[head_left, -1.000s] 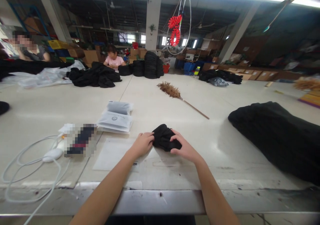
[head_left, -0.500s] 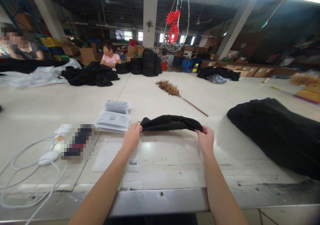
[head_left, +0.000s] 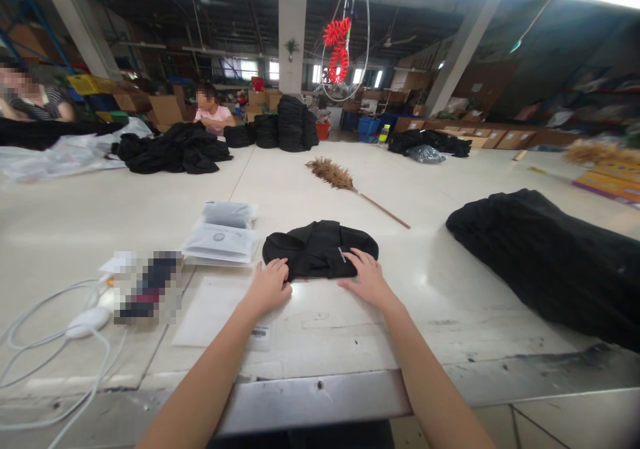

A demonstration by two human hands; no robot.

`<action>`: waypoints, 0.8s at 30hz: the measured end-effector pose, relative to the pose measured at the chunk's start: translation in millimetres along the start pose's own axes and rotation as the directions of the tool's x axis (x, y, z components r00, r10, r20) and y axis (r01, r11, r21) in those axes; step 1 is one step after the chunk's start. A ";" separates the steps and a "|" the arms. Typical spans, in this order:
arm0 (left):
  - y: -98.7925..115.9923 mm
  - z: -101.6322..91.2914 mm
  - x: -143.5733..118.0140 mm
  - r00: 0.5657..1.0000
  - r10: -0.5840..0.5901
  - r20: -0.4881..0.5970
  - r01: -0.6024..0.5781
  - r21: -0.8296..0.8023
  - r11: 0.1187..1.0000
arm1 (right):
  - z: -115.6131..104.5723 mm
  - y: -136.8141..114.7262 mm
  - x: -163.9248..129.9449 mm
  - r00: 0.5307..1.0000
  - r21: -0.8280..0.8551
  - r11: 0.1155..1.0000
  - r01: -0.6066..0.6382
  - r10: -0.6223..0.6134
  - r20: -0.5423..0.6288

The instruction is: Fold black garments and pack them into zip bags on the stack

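Note:
A black fabric piece point(head_left: 320, 252) with small white lettering near its right side lies loosely folded on the table in front of me. My left hand point(head_left: 270, 286) rests at its lower left edge, fingertips touching the cloth, thumb apart. On the right part, beside the lettering, my right hand point(head_left: 367, 276) lies with its fingers spread on the fabric. Left of the cloth are packed frosted bags point(head_left: 220, 244), stacked, the upper one showing something dark inside. A flat frosted bag point(head_left: 215, 312) with a barcode label lies nearer to me, partly covered by my left forearm.
A large black cloth heap point(head_left: 545, 256) lies at right. Beyond my hands is a feather duster point(head_left: 333, 173). White cables point(head_left: 87, 322) and a blurred dark object point(head_left: 150, 288) are at left. Black piles point(head_left: 173, 148) and two people are across the table point(head_left: 270, 189).
The black fabric, held stretched between both hands as a narrow strip, now lies spread wider on the table. My right hand moved left onto it, fingers opened; my left hand shifted slightly down.

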State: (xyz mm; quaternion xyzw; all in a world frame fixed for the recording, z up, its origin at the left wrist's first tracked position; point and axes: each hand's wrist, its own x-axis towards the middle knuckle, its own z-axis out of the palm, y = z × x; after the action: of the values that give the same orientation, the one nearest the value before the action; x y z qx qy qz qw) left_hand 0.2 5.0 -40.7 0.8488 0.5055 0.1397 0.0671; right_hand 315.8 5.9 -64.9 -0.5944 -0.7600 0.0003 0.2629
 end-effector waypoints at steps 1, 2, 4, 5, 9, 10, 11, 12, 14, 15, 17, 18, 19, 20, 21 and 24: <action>-0.9 0.7 0.9 1.000 0.002 -0.001 -0.002 0.001 1.000 | 0.7 -3.5 0.0 0.997 -0.022 1.000 0.016 -0.015 0.073; -2.1 1.2 2.1 1.000 0.002 -0.005 -0.002 0.001 1.000 | 0.5 -5.3 0.4 0.993 -0.041 0.999 0.023 -0.018 0.121; -5.1 0.3 4.6 1.000 0.001 -0.007 -0.002 -0.016 1.000 | -2.8 -5.0 2.5 0.987 -0.078 0.996 0.043 -0.030 0.158; -6.7 -1.2 5.8 1.000 -0.003 -0.014 0.002 -0.037 0.999 | -5.6 -3.2 3.9 0.987 -0.098 0.993 0.063 -0.047 0.155; -7.7 -11.5 7.3 0.985 -0.081 -0.155 0.045 -0.226 0.973 | -22.6 7.8 2.5 0.991 -0.113 0.985 0.133 -0.128 0.046; -5.8 -13.8 6.9 0.973 -0.114 -0.199 0.051 -0.296 0.954 | -28.0 10.2 -0.7 0.992 -0.096 0.987 0.125 -0.125 0.011; -3.3 -15.4 6.4 0.964 -0.140 -0.225 0.048 -0.370 0.928 | -33.7 11.8 -4.8 0.994 -0.072 0.992 0.104 -0.105 -0.017; -0.4 -16.0 5.9 0.959 -0.159 -0.233 0.040 -0.444 0.895 | -39.6 12.6 -9.4 0.997 -0.040 0.997 0.072 -0.073 -0.032; 4.6 -15.1 5.6 0.967 -0.171 -0.189 0.032 -0.576 0.817 | -51.6 11.9 -18.1 1.000 0.037 0.999 -0.008 0.009 -0.028; 5.7 -14.0 5.6 0.978 -0.159 -0.133 0.040 -0.632 0.774 | -57.6 10.6 -21.4 0.999 0.074 0.996 -0.041 0.041 0.003; 3.9 -12.3 5.6 0.996 -0.085 0.029 0.079 -0.723 0.687 | -68.8 7.5 -25.2 0.989 0.117 0.990 -0.078 0.062 0.134; 0.8 -12.3 5.2 0.993 -0.022 0.116 0.103 -0.759 0.643 | -73.8 6.0 -26.0 0.974 0.120 0.989 -0.083 0.055 0.222; -3.2 -13.1 4.5 0.979 0.049 0.197 0.128 -0.789 0.600 | -77.9 4.6 -26.3 0.951 0.115 0.990 -0.077 0.038 0.308; -7.7 -14.5 3.6 0.959 0.115 0.260 0.153 -0.814 0.561 | -81.1 3.5 -26.4 0.925 0.113 0.992 -0.056 0.009 0.380; -12.1 -16.6 2.5 0.937 0.168 0.306 0.176 -0.830 0.529 | -83.0 2.5 -26.7 0.901 0.116 0.993 -0.022 -0.030 0.433; -18.4 -23.7 1.0 0.897 0.231 0.376 0.211 -0.826 0.522 | -80.5 0.0 -29.6 0.868 0.134 0.986 0.102 -0.154 0.472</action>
State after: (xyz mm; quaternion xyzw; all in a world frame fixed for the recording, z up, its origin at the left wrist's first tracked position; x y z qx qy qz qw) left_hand -22.0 14.0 -22.7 0.7170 0.3374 0.1730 0.5849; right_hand 352.7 -46.0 -7.4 -0.5093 -0.8381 0.1702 0.0963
